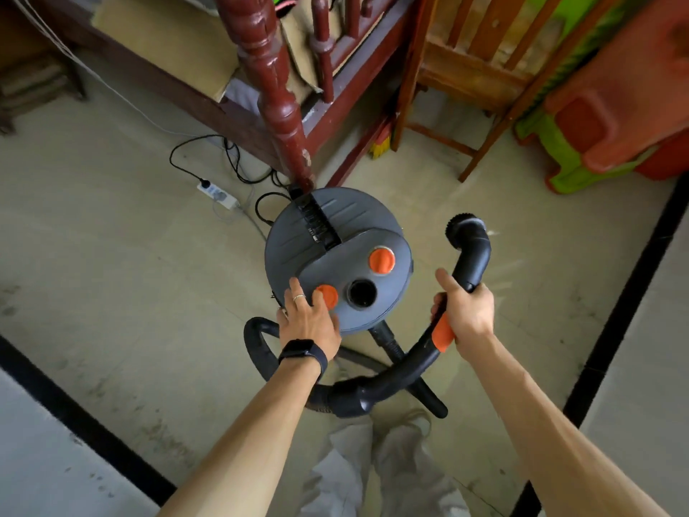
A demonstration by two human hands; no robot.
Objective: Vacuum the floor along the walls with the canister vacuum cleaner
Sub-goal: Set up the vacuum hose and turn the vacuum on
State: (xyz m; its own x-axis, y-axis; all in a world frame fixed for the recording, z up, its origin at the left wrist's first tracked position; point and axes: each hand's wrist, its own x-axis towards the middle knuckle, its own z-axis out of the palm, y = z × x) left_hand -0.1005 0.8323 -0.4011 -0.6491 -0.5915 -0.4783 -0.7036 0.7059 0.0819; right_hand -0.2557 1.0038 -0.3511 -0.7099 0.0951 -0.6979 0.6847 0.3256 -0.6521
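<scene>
1. Two hands are at work on the canister vacuum cleaner (pixel 337 255), which stands on the floor (pixel 112 255) just in front of a dark red bedpost (pixel 276 87).
2. The left hand (pixel 307 317) lies spread and open on the grey lid, thumb touching the smaller orange button (pixel 327 295), probably to switch the machine on.
3. The right hand (pixel 464 311) is closed around the curved hose handle (pixel 447 330), above its orange collar, lifting the round brush nozzle (pixel 466 223) clear of the floor.
4. The black hose (pixel 261 352) loops behind the left wrist and back to the canister's front.
5. A power strip (pixel 218 194) with the cord plugged in lies near the bed frame, so the machine looks ready; wall edges are not yet being cleaned.
</scene>
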